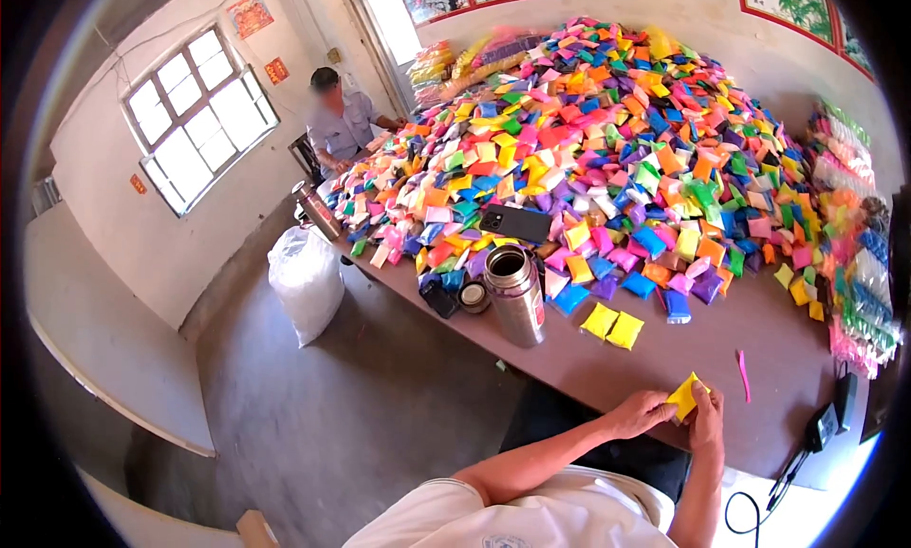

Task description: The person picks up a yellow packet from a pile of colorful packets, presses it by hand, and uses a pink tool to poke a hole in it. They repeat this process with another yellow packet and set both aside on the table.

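Note:
Both my hands meet at the front edge of the brown table, holding one small yellow packet (683,397) between them. My left hand (641,413) pinches its left side. On the packet's right side, my right hand (705,417) grips with thumb and fingers. Two more yellow packets (612,326) lie side by side on the table just beyond my hands. To the right of my hands rests a thin pink strip (743,375). A big heap of small colourful packets (607,159) covers the far part of the table.
An uncapped steel thermos (515,297) stands at the table's near left edge, its lid (474,297) beside it. A black phone (515,222) lies on the packets. A black adapter (822,425) with cable is at right. Another person (343,121) sits at the far left near a white bag (306,278).

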Motion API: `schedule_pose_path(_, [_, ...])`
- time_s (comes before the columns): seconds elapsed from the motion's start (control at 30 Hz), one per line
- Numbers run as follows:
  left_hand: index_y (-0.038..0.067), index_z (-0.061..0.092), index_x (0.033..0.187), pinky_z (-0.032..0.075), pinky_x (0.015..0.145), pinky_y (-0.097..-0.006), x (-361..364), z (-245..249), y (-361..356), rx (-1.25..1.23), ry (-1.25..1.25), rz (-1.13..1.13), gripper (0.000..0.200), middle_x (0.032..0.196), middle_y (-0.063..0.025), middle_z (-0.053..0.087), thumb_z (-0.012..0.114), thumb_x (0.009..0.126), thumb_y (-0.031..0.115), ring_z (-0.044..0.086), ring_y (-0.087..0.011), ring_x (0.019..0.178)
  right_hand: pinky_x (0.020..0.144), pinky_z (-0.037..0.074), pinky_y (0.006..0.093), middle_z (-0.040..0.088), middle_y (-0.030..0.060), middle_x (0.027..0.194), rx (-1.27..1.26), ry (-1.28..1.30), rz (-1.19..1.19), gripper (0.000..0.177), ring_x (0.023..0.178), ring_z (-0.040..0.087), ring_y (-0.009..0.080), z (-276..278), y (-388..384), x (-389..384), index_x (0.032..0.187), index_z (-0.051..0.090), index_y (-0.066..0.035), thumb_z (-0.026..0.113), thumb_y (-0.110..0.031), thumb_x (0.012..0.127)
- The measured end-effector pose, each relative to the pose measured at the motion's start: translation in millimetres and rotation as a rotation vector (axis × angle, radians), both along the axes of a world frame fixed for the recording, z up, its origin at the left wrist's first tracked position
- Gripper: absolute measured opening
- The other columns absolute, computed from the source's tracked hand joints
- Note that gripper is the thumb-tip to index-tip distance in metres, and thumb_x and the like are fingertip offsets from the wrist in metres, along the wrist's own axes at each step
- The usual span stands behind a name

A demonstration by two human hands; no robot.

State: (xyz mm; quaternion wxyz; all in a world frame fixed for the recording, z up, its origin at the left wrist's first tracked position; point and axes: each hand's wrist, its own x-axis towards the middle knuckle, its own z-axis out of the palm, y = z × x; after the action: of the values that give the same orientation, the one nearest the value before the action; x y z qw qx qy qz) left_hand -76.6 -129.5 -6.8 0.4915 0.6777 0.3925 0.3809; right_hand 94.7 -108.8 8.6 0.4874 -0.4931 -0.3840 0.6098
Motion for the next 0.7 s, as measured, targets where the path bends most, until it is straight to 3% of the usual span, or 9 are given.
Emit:
schedule_pose_path(0.2, [0.002, 0.061, 0.102, 0.049, 0.076, -0.0348, 2.0, 8.2, -0.8, 0.082, 0.009, 0.02, 0.033, 0.09, -0.0139, 0.065, 0.049, 0.097, 0.033, 0.064, -0.0253, 0.083, 0.048, 0.042, 0.0213, 0.061, 0.0021, 0.075, 0.041, 0.092, 0.036, 0.027, 0.056, 0.054, 0.0088, -3.5, -0.2, 7.0, 0.101, 0.061, 0.0, 0.062, -0.025, 0.09])
schedule_pose_path(0.3, [0.001, 0.064, 0.101, 0.049, 0.076, -0.036, 0.7, 8.4, -0.6, -0.03, 0.029, 0.007, 0.032, 0.087, -0.0122, 0.067, 0.053, 0.095, 0.031, 0.063, -0.0194, 0.082, 0.051, 0.046, 0.0227, 0.063, 0.0041, 0.081, 0.033, -0.167, 0.123, 0.022, 0.062, 0.058, 0.0096, -1.9, -2.0, 4.2, 0.099, 0.062, 0.0, 0.064, -0.018, 0.089])
schedule_pose_path(0.33, [0.002, 0.065, 0.102, 0.049, 0.076, -0.0353, -0.9, 15.5, -3.0, -0.036, 0.058, 0.047, 0.031, 0.087, -0.0111, 0.067, 0.053, 0.095, 0.029, 0.063, -0.0181, 0.082, 0.054, 0.049, 0.0256, 0.065, 0.0056, 0.084, 0.094, -0.049, 0.164, 0.019, 0.067, 0.061, 0.0115, -3.3, -1.0, -0.6, 0.097, 0.063, 0.001, 0.065, -0.015, 0.088])
schedule_pose_path(0.37, [0.002, 0.065, 0.103, 0.05, 0.075, -0.0347, 0.0, 21.4, -7.4, -0.053, 0.074, 0.044, 0.029, 0.086, -0.0099, 0.068, 0.054, 0.095, 0.028, 0.063, -0.0168, 0.082, 0.058, 0.05, 0.0278, 0.065, 0.0057, 0.084, 0.051, -0.184, 0.065, 0.02, 0.07, 0.062, 0.0134, -1.1, -3.7, -5.4, 0.099, 0.063, 0.001, 0.065, -0.015, 0.088])
schedule_pose_path(0.4, [0.003, 0.065, 0.105, 0.05, 0.075, -0.0332, 0.4, 15.6, -4.6, -0.101, 0.18, 0.03, 0.028, 0.088, -0.0083, 0.068, 0.054, 0.094, 0.026, 0.063, -0.0154, 0.083, 0.062, 0.051, 0.0281, 0.065, 0.0043, 0.084, -0.039, -0.082, 0.145, 0.021, 0.073, 0.062, 0.0132, 20.9, -8.8, -3.9, 0.098, 0.065, 0.001, 0.066, -0.017, 0.087])
schedule_pose_path(0.47, [0.002, 0.065, 0.107, 0.05, 0.074, -0.0312, -1.1, -1.4, -1.5, -0.118, 0.153, 0.042, 0.027, 0.091, -0.006, 0.068, 0.054, 0.094, 0.023, 0.063, -0.0133, 0.083, 0.064, 0.049, 0.0272, 0.064, 0.0009, 0.084, 0.027, -0.196, 0.11, 0.023, 0.073, 0.059, 0.01, 4.0, -5.2, -2.1, 0.094, 0.067, -0.002, 0.069, -0.023, 0.085])
schedule_pose_path(0.5, [0.002, 0.066, 0.096, 0.048, 0.063, -0.0323, 2.7, -1.7, -2.4, -0.016, 0.045, 0.085, 0.028, 0.075, -0.0084, 0.065, 0.055, 0.093, 0.028, 0.062, -0.0166, 0.068, 0.063, 0.049, 0.0263, 0.064, 0.0007, 0.083, 0.014, -0.277, 0.224, 0.025, 0.073, 0.059, 0.0095, 6.9, -3.2, 6.6, 0.094, 0.067, -0.002, 0.068, -0.025, 0.086])
schedule_pose_path(0.57, [0.002, 0.063, 0.096, 0.049, 0.064, -0.0311, 4.0, -1.1, -1.3, 0.014, 0.005, 0.081, 0.03, 0.078, -0.0081, 0.064, 0.054, 0.095, 0.03, 0.062, -0.0175, 0.07, 0.062, 0.047, 0.0244, 0.063, 0.0008, 0.081, 0.039, -0.065, 0.213, 0.027, 0.071, 0.058, 0.0092, 5.2, -0.2, 7.7, 0.093, 0.067, -0.002, 0.067, -0.028, 0.087])
schedule_pose_path(0.7, [0.002, 0.059, 0.097, 0.049, 0.065, -0.0301, 4.0, 7.1, -2.2, 0.024, 0.033, 0.048, 0.032, 0.08, -0.0082, 0.064, 0.053, 0.096, 0.033, 0.062, -0.0183, 0.071, 0.053, 0.04, 0.0215, 0.059, -0.0007, 0.074, 0.213, 0.016, 0.209, 0.029, 0.062, 0.052, 0.0053, -1.6, 2.7, 2.0, 0.096, 0.065, -0.004, 0.065, -0.032, 0.089])
